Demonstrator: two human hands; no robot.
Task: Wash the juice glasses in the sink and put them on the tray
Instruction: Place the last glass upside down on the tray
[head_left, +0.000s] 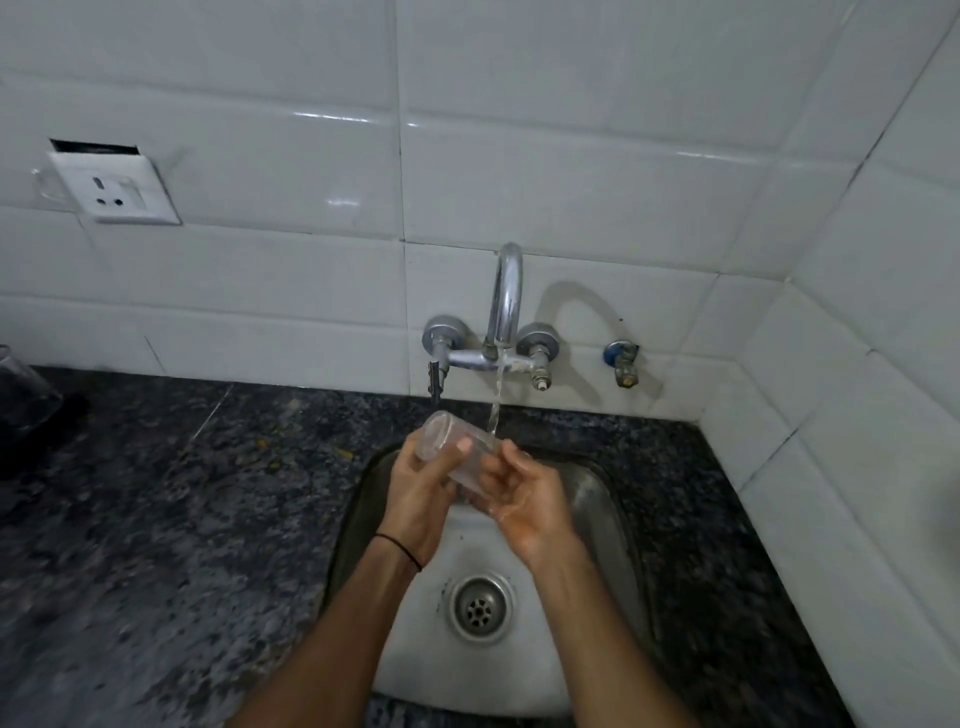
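A clear juice glass (451, 435) lies tilted over the steel sink (602, 514), its base pointing up and to the left. My left hand (421, 493) grips it from the left, thumb across its side. My right hand (524, 493) holds its lower end from the right, fingers curled at the rim. Water runs from the chrome tap (506, 291) in a thin stream (496, 400) onto the glass's right side. The tray is not in view.
The sink drain (480, 607) sits below my hands. Dark speckled granite counter (171, 519) surrounds the sink. Another glass object (21, 395) stands at the far left edge. White tiled walls meet at the right corner; a wall socket (114, 189) is at upper left.
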